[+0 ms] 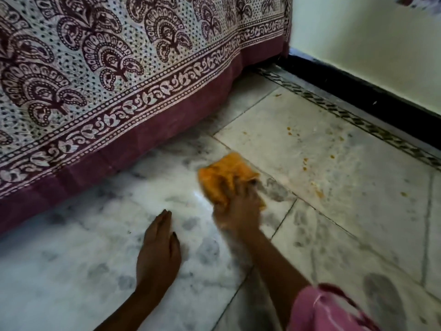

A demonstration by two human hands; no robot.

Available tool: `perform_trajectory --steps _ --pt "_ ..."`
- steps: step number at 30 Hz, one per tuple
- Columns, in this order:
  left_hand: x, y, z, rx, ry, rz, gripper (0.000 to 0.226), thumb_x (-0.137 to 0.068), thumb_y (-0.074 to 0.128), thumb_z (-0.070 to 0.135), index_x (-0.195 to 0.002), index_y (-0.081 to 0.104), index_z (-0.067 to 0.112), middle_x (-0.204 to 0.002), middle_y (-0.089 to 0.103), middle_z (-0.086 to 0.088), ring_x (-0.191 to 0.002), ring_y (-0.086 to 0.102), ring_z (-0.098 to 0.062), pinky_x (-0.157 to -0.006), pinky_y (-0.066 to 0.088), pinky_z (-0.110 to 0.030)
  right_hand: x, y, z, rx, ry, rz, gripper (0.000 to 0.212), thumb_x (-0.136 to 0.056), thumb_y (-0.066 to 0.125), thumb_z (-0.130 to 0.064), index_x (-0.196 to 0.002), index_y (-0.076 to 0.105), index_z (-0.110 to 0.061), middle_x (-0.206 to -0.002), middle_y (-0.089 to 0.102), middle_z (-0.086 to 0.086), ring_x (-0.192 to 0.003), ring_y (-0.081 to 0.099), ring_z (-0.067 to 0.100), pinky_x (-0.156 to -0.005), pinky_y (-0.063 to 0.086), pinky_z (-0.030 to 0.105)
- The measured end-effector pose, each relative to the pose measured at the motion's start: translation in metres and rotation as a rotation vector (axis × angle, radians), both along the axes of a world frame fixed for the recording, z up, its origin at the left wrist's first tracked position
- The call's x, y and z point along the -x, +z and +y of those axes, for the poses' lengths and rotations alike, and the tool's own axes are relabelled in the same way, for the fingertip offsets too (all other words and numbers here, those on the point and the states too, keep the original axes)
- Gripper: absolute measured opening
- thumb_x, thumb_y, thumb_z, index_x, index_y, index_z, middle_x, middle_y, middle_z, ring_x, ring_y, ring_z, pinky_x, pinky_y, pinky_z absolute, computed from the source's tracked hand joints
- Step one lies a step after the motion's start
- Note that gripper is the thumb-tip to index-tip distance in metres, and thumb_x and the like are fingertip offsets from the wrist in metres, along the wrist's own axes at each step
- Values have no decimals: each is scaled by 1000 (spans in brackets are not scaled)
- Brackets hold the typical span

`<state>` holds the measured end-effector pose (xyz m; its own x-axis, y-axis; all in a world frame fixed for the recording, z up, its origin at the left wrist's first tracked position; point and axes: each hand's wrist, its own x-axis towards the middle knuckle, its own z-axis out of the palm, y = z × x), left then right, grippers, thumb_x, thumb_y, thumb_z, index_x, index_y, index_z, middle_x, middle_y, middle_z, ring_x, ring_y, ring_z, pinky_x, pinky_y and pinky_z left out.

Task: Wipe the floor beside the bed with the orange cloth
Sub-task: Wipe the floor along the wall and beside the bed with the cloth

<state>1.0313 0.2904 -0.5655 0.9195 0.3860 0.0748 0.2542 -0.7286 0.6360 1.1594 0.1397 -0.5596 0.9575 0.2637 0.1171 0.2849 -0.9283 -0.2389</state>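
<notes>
The orange cloth [226,176] lies bunched on the white marble floor [95,259], just off the bed's hanging edge. My right hand [239,209] presses down on the near part of the cloth and is blurred by motion. My left hand [158,252] rests flat on the floor to the left of it, fingers together, holding nothing. The bed [119,80] is draped in a white and maroon patterned sheet that reaches almost to the floor along the left side. Small orange specks [317,191] dot the tile to the right of the cloth.
A pale wall with a black skirting [358,91] runs along the right, with a dark patterned tile border [346,115] at its foot. The floor narrows between bed and wall toward the far corner. A pink sleeve [329,309] shows at the bottom right.
</notes>
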Motion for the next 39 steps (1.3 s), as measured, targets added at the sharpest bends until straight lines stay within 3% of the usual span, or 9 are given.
perform_trajectory --steps 6,10,13,16,20,25,29,34,39 --pt "-9 0 14 -40 87 -9 42 -88 42 16 -126 53 2 -132 51 -17 -119 46 -35 -97 39 -45 97 -2 -89 41 514 -42 68 -68 55 -56 -133 41 -46 -144 42 -1 -124 47 30 -99 37 37" --pt "-10 -2 10 -147 41 6 44 -85 38 21 -117 61 1 -121 59 -18 -109 52 -38 -91 43 -47 62 4 -166 124 249 -54 71 -67 51 -53 -136 37 -45 -141 41 1 -113 54 38 -87 48 46" --pt "-10 -3 14 -200 -12 -6 51 -84 31 28 -111 64 1 -118 61 -19 -103 56 -39 -86 46 -48 9 3 -127 133 -38 40 66 -71 39 -59 -131 51 -34 -141 46 13 -107 52 49 -78 49 53" --pt "-7 -2 21 -247 -22 -35 51 -83 31 28 -108 66 0 -114 63 -20 -98 58 -39 -81 48 -47 -23 7 -39 124 -115 36 67 -77 34 -61 -139 41 -35 -152 28 13 -126 33 49 -101 30 58" --pt "3 -2 42 -285 29 -25 51 -83 31 28 -108 66 1 -114 63 -20 -96 57 -41 -78 47 -48 29 5 40 23 166 20 64 -74 54 -53 -135 45 -36 -146 38 10 -119 43 46 -93 40 52" --pt "9 -4 60 -284 79 -11 50 -82 32 28 -110 65 3 -118 61 -18 -99 55 -39 -81 44 -46 99 11 -45 -36 542 -79 63 -61 54 -54 -122 49 -40 -127 55 -3 -107 57 25 -74 48 25" --pt "13 -2 63 -284 54 0 48 -83 33 27 -110 66 4 -119 61 -15 -101 56 -35 -82 44 -44 47 16 -104 93 140 -12 66 -65 56 -58 -127 47 -39 -128 53 11 -80 63 36 -52 50 34" --pt "21 -4 73 -284 47 21 47 -83 34 28 -110 66 6 -119 62 -13 -100 54 -31 -79 46 -43 -48 18 -3 -4 -194 30 50 -81 63 -45 -126 56 -25 -129 45 14 -107 53 38 -80 46 42" --pt "19 1 77 -226 104 14 51 -83 32 30 -115 63 4 -115 63 -16 -97 55 -37 -81 46 -44 5 19 105 -84 279 -159 40 -55 78 -38 -93 73 -26 -95 67 7 -93 50 28 -71 57 38"
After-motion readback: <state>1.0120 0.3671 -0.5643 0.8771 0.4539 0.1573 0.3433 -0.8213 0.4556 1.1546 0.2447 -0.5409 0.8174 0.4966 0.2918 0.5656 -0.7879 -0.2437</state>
